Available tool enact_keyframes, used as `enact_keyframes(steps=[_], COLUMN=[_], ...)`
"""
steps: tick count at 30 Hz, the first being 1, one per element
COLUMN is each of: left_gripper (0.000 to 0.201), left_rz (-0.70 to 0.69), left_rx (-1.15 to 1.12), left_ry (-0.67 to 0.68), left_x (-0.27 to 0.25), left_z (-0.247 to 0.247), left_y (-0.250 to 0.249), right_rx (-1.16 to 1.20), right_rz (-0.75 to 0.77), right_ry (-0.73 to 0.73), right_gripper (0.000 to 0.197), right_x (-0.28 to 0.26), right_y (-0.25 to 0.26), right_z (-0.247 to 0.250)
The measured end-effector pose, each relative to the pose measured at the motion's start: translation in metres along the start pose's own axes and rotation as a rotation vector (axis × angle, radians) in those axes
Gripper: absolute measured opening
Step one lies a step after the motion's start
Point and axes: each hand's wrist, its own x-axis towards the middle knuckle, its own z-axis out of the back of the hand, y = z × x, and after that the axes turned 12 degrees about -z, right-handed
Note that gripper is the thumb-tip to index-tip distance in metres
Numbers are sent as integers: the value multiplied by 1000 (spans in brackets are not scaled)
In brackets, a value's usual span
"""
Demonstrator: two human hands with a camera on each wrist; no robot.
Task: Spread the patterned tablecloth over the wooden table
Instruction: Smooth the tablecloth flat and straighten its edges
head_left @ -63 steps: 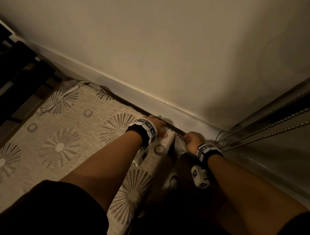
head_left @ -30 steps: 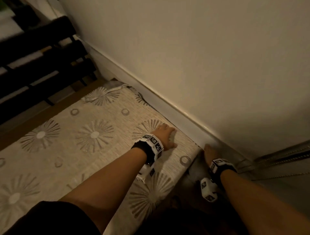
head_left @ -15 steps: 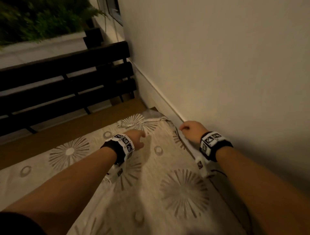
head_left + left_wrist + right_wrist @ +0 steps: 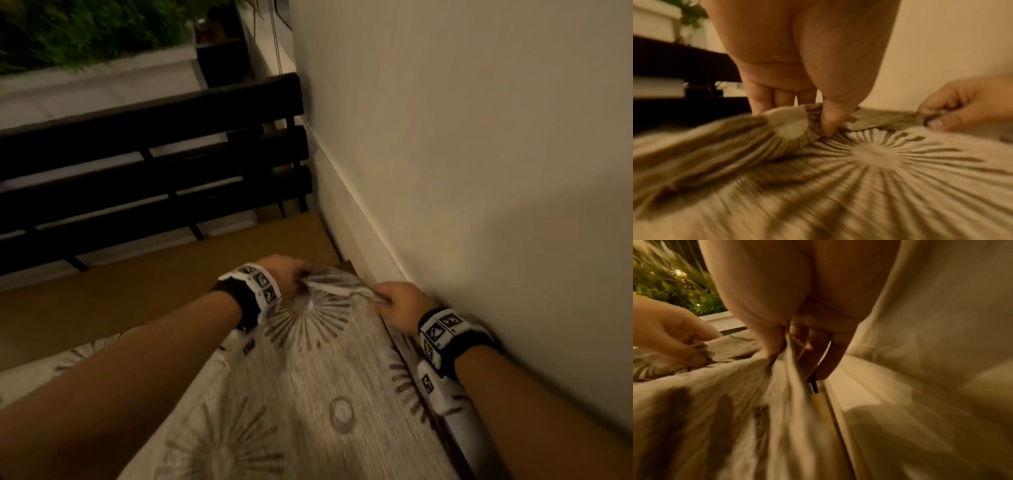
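Note:
The beige tablecloth (image 4: 308, 370) with grey sunburst prints lies over the near part of the wooden table (image 4: 137, 291); its far edge is folded back near the wall. My left hand (image 4: 291, 274) pinches that folded edge on the left, thumb pressed into the cloth (image 4: 793, 126). At the wall side my right hand (image 4: 394, 301) grips the same edge, the cloth (image 4: 777, 369) bunched between thumb and fingers. The fold is stretched between both hands. Bare wood shows beyond and left of the cloth.
A cream wall (image 4: 479, 171) with a white skirting (image 4: 352, 226) runs close along the table's right side. A dark slatted bench back (image 4: 154, 164) stands beyond the table's far edge. Green plants (image 4: 85, 31) and a white ledge lie farther back.
The view has swung along the table to its far corner. Both hands moved forward from the near corner and took hold of the cloth's folded far edge.

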Motion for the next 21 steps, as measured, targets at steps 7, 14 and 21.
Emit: enact_keyframes(steps=[7,14,21], left_gripper=[25,45,79], left_rz=[39,116,179], left_rx=[356,-406,-471], left_ry=[-87,-432,339], left_x=[19,55,52], left_z=[61,66,20], left_y=[2,-31,-36], right_rx=[184,105,51], right_rz=[37,149,-29], right_ry=[-142,-181,33], right_gripper=[9,40,38], right_x=[3,13,37], right_y=[23,25,28], right_z=[23,30,13])
